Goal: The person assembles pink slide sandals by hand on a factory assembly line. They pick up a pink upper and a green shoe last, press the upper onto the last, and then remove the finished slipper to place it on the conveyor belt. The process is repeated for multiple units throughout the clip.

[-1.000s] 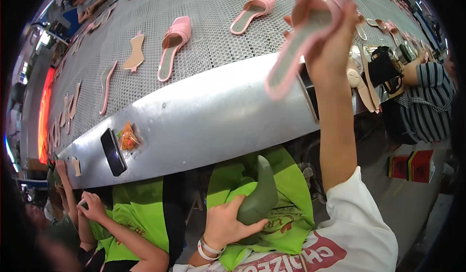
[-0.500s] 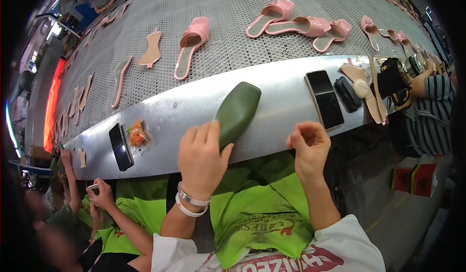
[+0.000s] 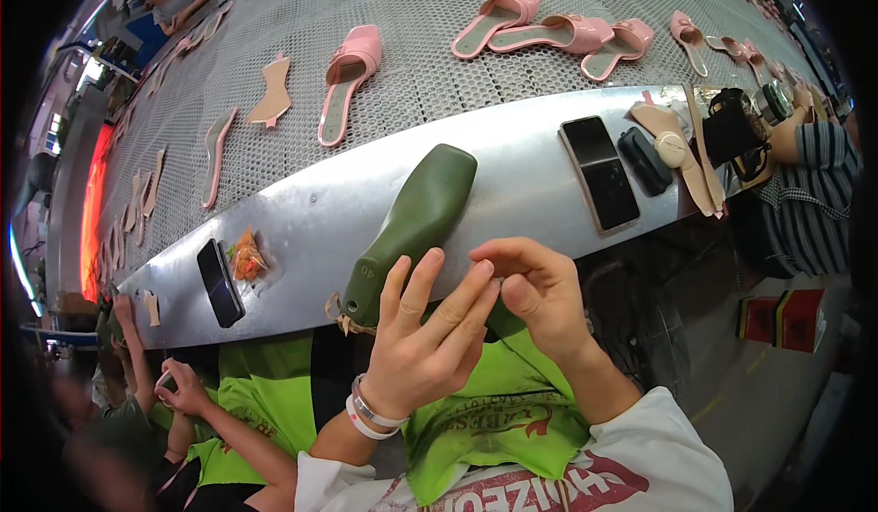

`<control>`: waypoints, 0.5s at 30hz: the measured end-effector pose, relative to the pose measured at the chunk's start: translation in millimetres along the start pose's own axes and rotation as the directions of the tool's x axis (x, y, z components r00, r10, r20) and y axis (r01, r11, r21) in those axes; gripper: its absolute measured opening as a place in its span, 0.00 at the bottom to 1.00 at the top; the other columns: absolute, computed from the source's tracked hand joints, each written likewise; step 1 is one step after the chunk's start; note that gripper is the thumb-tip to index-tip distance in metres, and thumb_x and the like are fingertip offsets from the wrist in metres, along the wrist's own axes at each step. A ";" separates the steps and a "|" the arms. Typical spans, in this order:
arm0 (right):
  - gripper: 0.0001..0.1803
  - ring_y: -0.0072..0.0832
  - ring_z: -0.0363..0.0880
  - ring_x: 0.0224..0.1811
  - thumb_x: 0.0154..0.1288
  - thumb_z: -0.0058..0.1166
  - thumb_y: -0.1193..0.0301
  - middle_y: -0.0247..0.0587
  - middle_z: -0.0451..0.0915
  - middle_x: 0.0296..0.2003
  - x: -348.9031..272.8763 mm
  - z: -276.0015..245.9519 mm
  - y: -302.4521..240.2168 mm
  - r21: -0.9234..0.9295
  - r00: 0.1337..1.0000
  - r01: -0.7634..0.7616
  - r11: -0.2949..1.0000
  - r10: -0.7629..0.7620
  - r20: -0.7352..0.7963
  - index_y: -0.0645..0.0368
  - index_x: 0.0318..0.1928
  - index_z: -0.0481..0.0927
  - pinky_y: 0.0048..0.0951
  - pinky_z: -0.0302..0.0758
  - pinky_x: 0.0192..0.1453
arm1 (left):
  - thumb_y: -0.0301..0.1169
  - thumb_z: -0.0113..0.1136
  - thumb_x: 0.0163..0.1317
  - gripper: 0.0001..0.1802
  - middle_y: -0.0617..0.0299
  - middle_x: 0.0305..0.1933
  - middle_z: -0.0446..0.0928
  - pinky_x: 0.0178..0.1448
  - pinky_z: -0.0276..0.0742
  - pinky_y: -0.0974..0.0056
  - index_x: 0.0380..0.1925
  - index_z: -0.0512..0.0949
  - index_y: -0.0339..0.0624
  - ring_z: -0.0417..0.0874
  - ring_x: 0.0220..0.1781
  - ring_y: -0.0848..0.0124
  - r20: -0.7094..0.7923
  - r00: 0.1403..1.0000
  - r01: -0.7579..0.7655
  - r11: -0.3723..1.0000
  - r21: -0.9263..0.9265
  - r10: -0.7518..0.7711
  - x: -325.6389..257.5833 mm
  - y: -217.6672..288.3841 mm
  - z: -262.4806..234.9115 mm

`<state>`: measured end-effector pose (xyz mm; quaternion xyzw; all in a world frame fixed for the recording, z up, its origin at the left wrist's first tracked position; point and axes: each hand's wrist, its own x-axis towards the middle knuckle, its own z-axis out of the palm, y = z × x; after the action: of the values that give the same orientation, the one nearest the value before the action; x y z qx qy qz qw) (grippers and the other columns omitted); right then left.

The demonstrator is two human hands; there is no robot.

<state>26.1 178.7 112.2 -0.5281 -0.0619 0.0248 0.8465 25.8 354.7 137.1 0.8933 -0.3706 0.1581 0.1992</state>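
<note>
- The green last lies on the steel ledge, near the ledge's front edge, heel end toward the person and toe pointing up toward the mesh belt.
- The left hand is just in front of the last's heel, fingers spread and open; its fingertips reach the heel end, gripping nothing that can be seen.
- The right hand is beside it, touching the left fingertips, its thumb and forefinger pinched together; whether something small sits in that pinch cannot be told.
- A frayed bit of tan string hangs at the ledge's front edge, just beside the last's heel.
- On the ledge to the right lie a black phone and a dark case, then tan insoles toward the right end.
- Toward the ledge's left end are another phone and an orange wrapper just beside it.
- On the belt behind, a pink sandal lies well apart from the last; three more pink sandals sit together near the far right.
- Tan sole pieces lie along the belt's left side.
- Another person's hands show at the lower left, below the ledge.
</note>
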 end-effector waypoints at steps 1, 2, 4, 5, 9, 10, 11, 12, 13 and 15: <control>0.18 0.22 0.79 0.47 0.69 0.60 0.69 0.40 0.82 0.43 -0.9 1.6 1.6 -0.036 1.000 0.009 0.999 -0.009 -0.012 0.68 0.53 0.77 0.25 0.75 0.53 | 0.28 0.62 0.53 0.21 0.65 0.65 0.75 0.71 0.62 0.41 0.50 0.83 0.44 0.65 0.72 0.49 0.008 1.000 0.002 1.000 -0.005 -0.002 -1.6 0.0 0.5; 0.18 0.22 0.79 0.46 0.68 0.61 0.70 0.40 0.82 0.42 -1.8 2.8 3.4 -0.073 1.000 0.017 0.997 -0.018 -0.023 0.69 0.52 0.78 0.24 0.76 0.51 | 0.28 0.62 0.52 0.21 0.65 0.65 0.75 0.71 0.62 0.41 0.49 0.84 0.44 0.65 0.72 0.49 0.012 1.000 -0.009 1.000 -0.012 0.009 -3.1 -0.2 1.2; 0.15 0.21 0.80 0.44 0.67 0.61 0.73 0.39 0.83 0.40 -5.2 5.3 2.3 -0.108 0.999 0.019 0.994 -0.024 -0.047 0.69 0.50 0.79 0.24 0.77 0.49 | 0.28 0.61 0.52 0.20 0.65 0.65 0.75 0.71 0.62 0.41 0.48 0.84 0.44 0.65 0.72 0.49 0.010 0.999 -0.035 0.999 -0.023 0.036 -6.4 1.7 0.0; 0.14 0.21 0.81 0.43 0.67 0.61 0.74 0.39 0.83 0.39 -6.8 5.9 1.3 -0.103 0.998 0.010 0.995 -0.016 -0.060 0.70 0.49 0.80 0.23 0.77 0.48 | 0.28 0.61 0.52 0.20 0.65 0.65 0.75 0.71 0.62 0.41 0.48 0.84 0.44 0.65 0.72 0.49 0.005 1.000 -0.029 0.999 -0.032 0.030 -7.7 2.6 -0.2; 0.11 0.20 0.81 0.42 0.69 0.58 0.74 0.39 0.84 0.37 -9.7 9.9 -3.0 -0.099 0.994 -0.037 0.994 0.027 -0.102 0.70 0.46 0.81 0.22 0.77 0.46 | 0.28 0.61 0.52 0.19 0.67 0.65 0.75 0.72 0.61 0.41 0.47 0.85 0.46 0.65 0.72 0.50 0.003 1.000 -0.007 0.998 -0.062 0.007 -11.7 2.5 -1.3; 0.11 0.20 0.81 0.42 0.71 0.56 0.74 0.39 0.84 0.38 -10.7 9.6 -2.5 -0.070 0.995 -0.033 0.997 0.026 -0.095 0.70 0.46 0.81 0.22 0.77 0.47 | 0.28 0.61 0.52 0.19 0.67 0.65 0.75 0.72 0.61 0.41 0.47 0.85 0.47 0.65 0.72 0.50 0.003 1.000 -0.006 0.998 -0.066 0.006 -12.7 2.7 -2.0; 0.11 0.20 0.81 0.42 0.72 0.54 0.74 0.39 0.84 0.38 -11.7 8.8 -1.4 -0.041 0.996 -0.029 0.999 0.025 -0.087 0.70 0.47 0.81 0.22 0.77 0.47 | 0.28 0.61 0.52 0.19 0.68 0.65 0.74 0.72 0.61 0.41 0.47 0.85 0.47 0.64 0.72 0.50 -0.007 1.000 -0.015 0.998 -0.064 0.015 -14.6 2.6 -2.4; 0.11 0.20 0.81 0.42 0.73 0.53 0.74 0.39 0.84 0.38 -12.1 8.3 -0.5 -0.009 0.997 -0.025 1.000 0.024 -0.075 0.71 0.47 0.81 0.22 0.77 0.47 | 0.28 0.61 0.53 0.19 0.68 0.65 0.74 0.72 0.61 0.41 0.47 0.85 0.48 0.64 0.72 0.50 -0.018 1.000 -0.022 0.998 -0.056 0.021 -17.3 1.9 -2.5; 0.12 0.20 0.80 0.43 0.73 0.52 0.73 0.39 0.84 0.39 -13.0 8.8 -1.5 -0.016 0.999 -0.009 1.000 0.008 -0.049 0.70 0.48 0.81 0.22 0.77 0.47 | 0.28 0.61 0.53 0.19 0.69 0.66 0.74 0.72 0.61 0.42 0.47 0.85 0.49 0.64 0.73 0.51 -0.029 0.999 -0.028 0.998 -0.048 0.027 -19.9 1.0 -2.7; 0.13 0.20 0.80 0.43 0.75 0.49 0.72 0.40 0.84 0.40 -14.9 10.1 -4.3 -0.029 1.000 0.022 0.999 -0.022 0.002 0.70 0.50 0.81 0.22 0.77 0.48 | 0.28 0.61 0.54 0.20 0.69 0.67 0.73 0.73 0.61 0.42 0.48 0.85 0.51 0.63 0.73 0.51 -0.030 0.999 -0.038 0.999 -0.025 0.037 -24.1 -0.3 -2.9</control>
<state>9.9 184.2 119.3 -0.5398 -0.0688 0.0149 0.8389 9.3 370.7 129.2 0.8811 -0.3864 0.1704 0.2131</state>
